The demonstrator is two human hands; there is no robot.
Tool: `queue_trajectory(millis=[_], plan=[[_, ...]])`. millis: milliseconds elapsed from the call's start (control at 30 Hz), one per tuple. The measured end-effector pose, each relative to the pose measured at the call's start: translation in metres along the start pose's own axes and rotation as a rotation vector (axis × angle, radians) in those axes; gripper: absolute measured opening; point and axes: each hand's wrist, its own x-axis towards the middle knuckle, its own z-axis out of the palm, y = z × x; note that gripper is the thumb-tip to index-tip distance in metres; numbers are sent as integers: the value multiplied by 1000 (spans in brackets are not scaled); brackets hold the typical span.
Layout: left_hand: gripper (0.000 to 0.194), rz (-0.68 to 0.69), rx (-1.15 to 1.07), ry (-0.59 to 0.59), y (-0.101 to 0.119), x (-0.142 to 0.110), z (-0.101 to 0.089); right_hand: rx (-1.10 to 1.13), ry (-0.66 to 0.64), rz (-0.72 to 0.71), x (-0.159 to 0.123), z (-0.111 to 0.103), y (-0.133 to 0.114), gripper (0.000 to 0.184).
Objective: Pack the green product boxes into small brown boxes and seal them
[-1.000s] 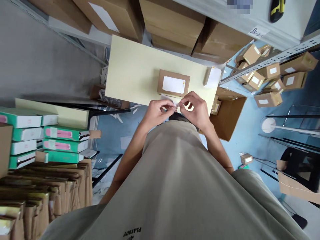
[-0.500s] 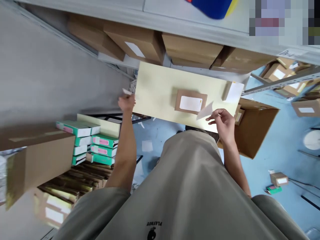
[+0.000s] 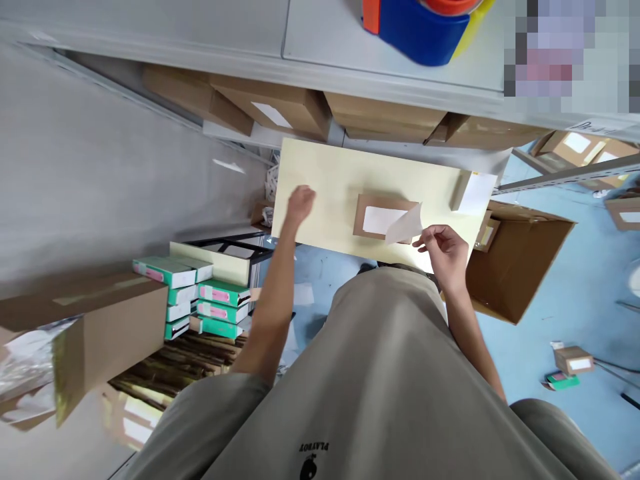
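The brown box (image 3: 387, 200) lies closed and flat on the pale table (image 3: 320, 170), a white label (image 3: 379, 219) on top. The slip (image 3: 405, 225), thin, whitish and apparently slightly curled, is held tilted in the right hand (image 3: 447, 255), overlapping the label in view.

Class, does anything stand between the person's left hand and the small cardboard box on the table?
Nothing visible stands between the left hand and the box. The paper held by the right hand overlaps the box's right side in view.
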Motion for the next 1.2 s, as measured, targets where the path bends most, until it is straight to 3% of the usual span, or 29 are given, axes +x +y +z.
queue_trajectory(millis=[67,133,200,267,367,500,567,667,733,900,1033,1200], plan=[[31,-35,-396,-156,29,-50,49,-129,27,-76,2,2,1,27],[43,-41,-750,-321,63,-101,86,-279,25,-190,2,6,2,22],[47,-66,-943,-387,92,-143,107,-413,-8,-324,-1,12,4,19],[46,-100,-986,-370,109,-169,115,-525,-46,-426,-7,20,7,19],[42,-141,-951,-273,109,-183,117,-643,-114,-464,-19,29,13,23],[34,-159,-887,-162,89,-183,115,-616,-267,-404,-28,27,22,25],[34,-164,-865,-136,79,-184,114,-524,-220,-338,-26,17,28,29],[37,-165,-861,-122,65,-190,108,-392,31,-190,-17,-6,41,37],[39,-159,-873,-118,59,-195,105,-322,101,-80,-11,-19,52,41],[38,-119,-895,-148,51,-207,101,-142,-2,107,-10,-29,75,45],[37,-126,-883,-181,46,-217,101,-70,-7,165,-13,-23,84,44],[38,-211,-862,-148,29,-223,104,-47,-118,171,-19,-11,80,37]])
